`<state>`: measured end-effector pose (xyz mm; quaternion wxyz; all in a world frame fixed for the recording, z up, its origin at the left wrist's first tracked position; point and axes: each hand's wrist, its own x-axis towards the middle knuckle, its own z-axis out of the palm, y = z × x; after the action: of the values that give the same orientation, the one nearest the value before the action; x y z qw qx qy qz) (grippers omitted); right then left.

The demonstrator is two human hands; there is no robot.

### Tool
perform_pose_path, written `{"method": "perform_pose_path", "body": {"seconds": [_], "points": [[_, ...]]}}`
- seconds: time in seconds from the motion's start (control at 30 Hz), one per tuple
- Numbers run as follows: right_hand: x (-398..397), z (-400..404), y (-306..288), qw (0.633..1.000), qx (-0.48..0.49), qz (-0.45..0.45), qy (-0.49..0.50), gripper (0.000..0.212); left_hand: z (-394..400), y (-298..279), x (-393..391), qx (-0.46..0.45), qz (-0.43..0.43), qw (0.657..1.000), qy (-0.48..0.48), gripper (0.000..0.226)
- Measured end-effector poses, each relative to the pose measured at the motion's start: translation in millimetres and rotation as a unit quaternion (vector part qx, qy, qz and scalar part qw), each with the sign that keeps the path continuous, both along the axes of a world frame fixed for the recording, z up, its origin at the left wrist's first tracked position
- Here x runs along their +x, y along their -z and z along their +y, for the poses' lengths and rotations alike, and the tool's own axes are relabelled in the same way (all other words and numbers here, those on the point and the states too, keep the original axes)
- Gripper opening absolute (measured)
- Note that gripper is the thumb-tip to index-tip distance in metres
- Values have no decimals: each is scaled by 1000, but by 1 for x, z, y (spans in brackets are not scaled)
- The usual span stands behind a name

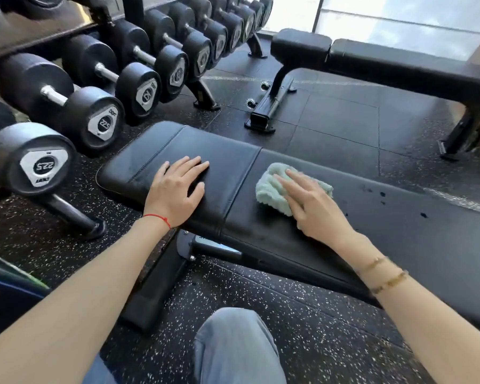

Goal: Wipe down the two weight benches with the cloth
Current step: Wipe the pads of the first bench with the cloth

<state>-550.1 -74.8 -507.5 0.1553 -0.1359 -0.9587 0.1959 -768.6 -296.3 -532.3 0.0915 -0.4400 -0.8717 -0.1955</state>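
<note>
The near black weight bench runs from the middle left to the right edge. My left hand lies flat and open on its seat pad, fingers spread. My right hand presses a pale green cloth onto the long back pad, just right of the seam between the pads. Dark wet spots dot the pad further right. A second black bench stands at the back right, apart from both hands.
A rack of black dumbbells lines the left side, close to the near bench's end. Speckled black rubber floor separates the two benches. My knee in jeans is at the bottom. A bright window lies behind the far bench.
</note>
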Motion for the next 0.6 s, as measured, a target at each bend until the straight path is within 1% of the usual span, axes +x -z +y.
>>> {"method": "perform_pose_path", "body": {"seconds": [0.07, 0.13, 0.23, 0.3, 0.37, 0.43, 0.5, 0.6], "points": [[-26, 26, 0, 998, 5, -5, 54, 45, 0, 0, 1, -3, 0, 1000, 0, 56], [-61, 36, 1, 996, 7, -15, 85, 47, 0, 0, 1, -2, 0, 1000, 1, 56], [-85, 10, 6, 998, 5, -21, 58, 45, -1, 1, -1, -4, 1, 1000, 0, 54], [-68, -19, 7, 1000, 0, -15, 3, 44, -1, 1, 0, -9, 2, 1000, -2, 55], [-34, -40, 6, 999, 2, -9, -52, 43, -1, 1, 0, -13, 1, 1000, 3, 56], [3, -50, 5, 997, 5, -7, -77, 44, 0, 1, -1, -13, 0, 1000, 8, 56], [28, -45, 3, 998, 9, -1, -67, 44, -1, 1, -2, -10, -1, 1000, 8, 56], [22, -10, 2, 1000, -5, -2, 11, 44, 0, 4, -3, -9, 3, 1000, 7, 56]]}}
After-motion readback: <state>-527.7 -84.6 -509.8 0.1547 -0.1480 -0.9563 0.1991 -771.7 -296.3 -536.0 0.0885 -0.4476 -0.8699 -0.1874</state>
